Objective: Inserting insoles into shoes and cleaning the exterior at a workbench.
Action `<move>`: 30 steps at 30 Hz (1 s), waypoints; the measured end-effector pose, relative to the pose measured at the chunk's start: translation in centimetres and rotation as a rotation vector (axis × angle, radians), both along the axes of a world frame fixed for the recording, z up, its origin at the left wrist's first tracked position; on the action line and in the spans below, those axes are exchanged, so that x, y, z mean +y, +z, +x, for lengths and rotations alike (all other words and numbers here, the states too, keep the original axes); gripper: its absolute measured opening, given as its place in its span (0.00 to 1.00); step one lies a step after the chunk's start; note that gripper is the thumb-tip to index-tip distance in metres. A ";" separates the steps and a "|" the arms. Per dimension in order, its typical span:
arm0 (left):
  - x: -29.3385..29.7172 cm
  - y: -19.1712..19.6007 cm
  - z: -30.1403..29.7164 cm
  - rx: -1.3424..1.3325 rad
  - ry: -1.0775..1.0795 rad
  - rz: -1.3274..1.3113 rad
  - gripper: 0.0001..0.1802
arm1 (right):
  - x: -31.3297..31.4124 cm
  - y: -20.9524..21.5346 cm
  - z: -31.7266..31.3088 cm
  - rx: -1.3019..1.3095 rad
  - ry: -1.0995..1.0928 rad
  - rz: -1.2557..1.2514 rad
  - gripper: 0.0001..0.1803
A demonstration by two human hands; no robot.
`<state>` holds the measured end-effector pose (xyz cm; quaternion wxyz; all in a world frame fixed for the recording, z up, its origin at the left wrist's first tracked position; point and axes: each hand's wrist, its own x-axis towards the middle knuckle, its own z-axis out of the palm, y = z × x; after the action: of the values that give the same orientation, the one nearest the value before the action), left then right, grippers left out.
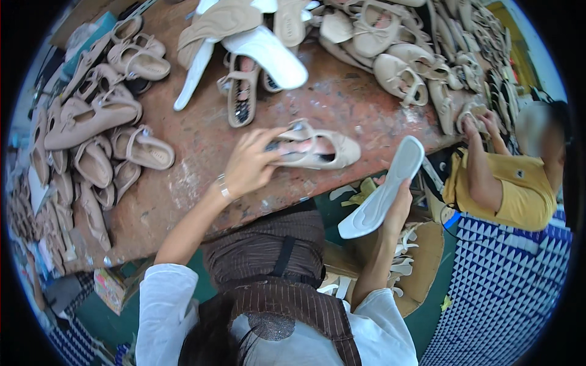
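Observation:
My left hand (251,160) grips a beige strapped shoe (342,150) by its heel end, with the toe pointing right over the table's near edge. Pinkish and dark patches show inside this shoe, where no beige lining is visible. In my right hand (399,206) is a white insole (390,177), held tilted out past the table edge, apart from the shoe. Just beyond my left hand stands another beige shoe (232,108) with a dark, patchy inside. White and beige insoles (273,61) lie piled above it.
Finished-looking beige shoes (91,125) crowd the left of the worktable (195,177). More shoes (400,79) heap up at the far right. An open cardboard box (430,262) holding white pieces stands below my right arm. A co-worker in a yellow top (519,189) handles a shoe at right.

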<state>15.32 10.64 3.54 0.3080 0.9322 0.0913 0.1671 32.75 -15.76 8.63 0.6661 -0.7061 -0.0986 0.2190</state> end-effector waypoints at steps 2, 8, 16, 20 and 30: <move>1.0 0.4 -6.7 0.058 0.065 -0.035 0.12 | 2.6 -1.6 -1.1 -0.471 0.232 -0.169 0.30; -1.1 -0.1 -17.1 0.073 0.540 -0.225 0.26 | 8.5 -2.5 -7.6 -1.122 0.802 -0.333 0.27; -4.1 -3.5 -16.9 -0.204 1.031 -0.661 0.28 | 14.7 -5.8 -13.0 -1.003 0.881 -0.083 0.14; -3.4 -4.2 -17.1 -0.254 0.976 -0.734 0.29 | 16.9 -6.7 -14.9 -0.913 0.901 -0.033 0.11; -1.7 -5.6 -16.8 -0.277 1.007 -0.651 0.21 | 19.2 -7.6 -16.7 -0.907 0.988 -0.087 0.11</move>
<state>-1.50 8.99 -2.04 0.4693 0.6022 0.5256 0.3752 16.04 3.40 1.07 0.3513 -0.6262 -0.6715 0.1834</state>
